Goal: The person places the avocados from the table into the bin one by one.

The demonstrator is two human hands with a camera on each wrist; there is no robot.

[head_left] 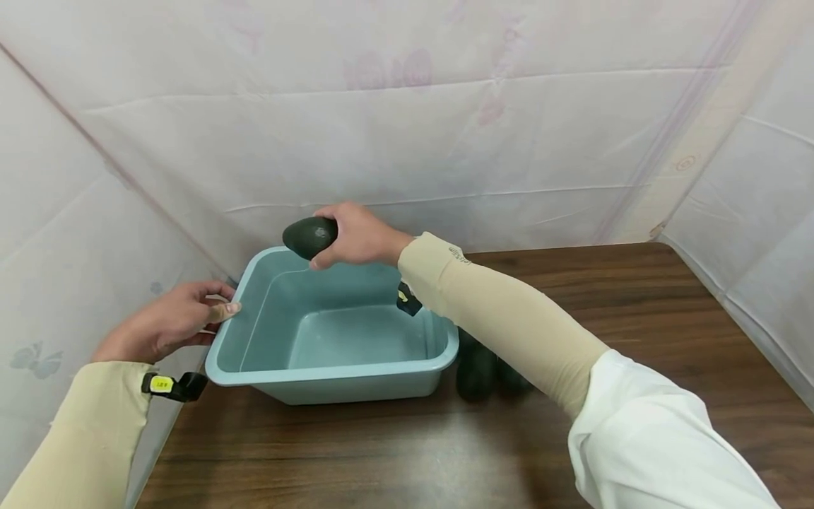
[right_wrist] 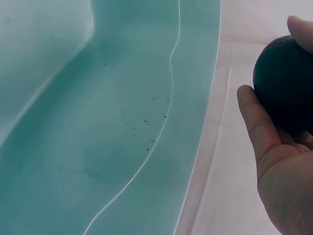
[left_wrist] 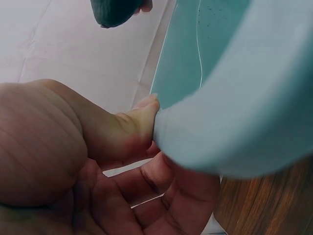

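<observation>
The teal tub [head_left: 331, 382] sits on the table [head_left: 636, 318] hard against the left curtain, open wood to its right; the left hand [head_left: 168, 322] pinches its left rim; the right hand [head_left: 356, 237] grips an avocado [head_left: 309, 236] above the far rim; more avocados [head_left: 477, 371] lie just beside the tub's right wall.

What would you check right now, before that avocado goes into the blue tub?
1. Right hand grips the avocado firmly: ok.
2. Avocado is above the tub: ok, it hangs over the far rim.
3. Left hand steadies the tub's rim, thumb on the edge: ok.
4. Tub has room: ok; only shallow water shows in it.
5. Tub sits flat on the table: ok.
6. Other avocados beside the tub are clear of the arm: cannot tell, the sleeve partly hides them.
</observation>
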